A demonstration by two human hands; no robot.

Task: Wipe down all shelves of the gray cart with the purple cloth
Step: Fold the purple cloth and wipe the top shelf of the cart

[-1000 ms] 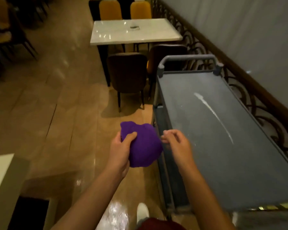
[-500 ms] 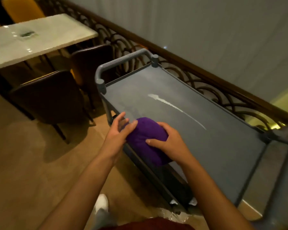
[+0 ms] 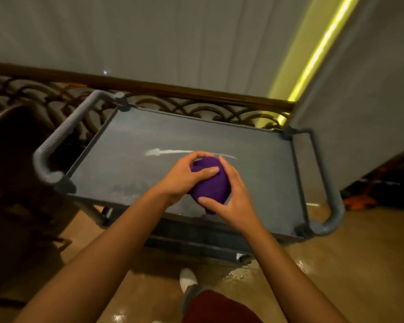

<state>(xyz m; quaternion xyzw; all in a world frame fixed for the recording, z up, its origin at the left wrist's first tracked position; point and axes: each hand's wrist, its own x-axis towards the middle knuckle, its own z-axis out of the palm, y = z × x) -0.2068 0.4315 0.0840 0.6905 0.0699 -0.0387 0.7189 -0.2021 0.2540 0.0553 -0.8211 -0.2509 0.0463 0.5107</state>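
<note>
- a second ago the purple cloth (image 3: 210, 183) was held out over the floor beside the gray cart (image 3: 261, 173); now it's bunched up over the top shelf, so wiping looks about to start
- left hand (image 3: 184, 177) and right hand (image 3: 229, 201) both curled around it, gripping
- white streak (image 3: 170, 152) on the shelf, untouched i'd say
- ornate railing (image 3: 196, 108) behind, glossy floor (image 3: 348, 264)

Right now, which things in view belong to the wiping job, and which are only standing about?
For the job:
bunched purple cloth
gray plastic cart
left hand
right hand

Only standing about:
dark upholstered chair
ornate metal railing
</note>
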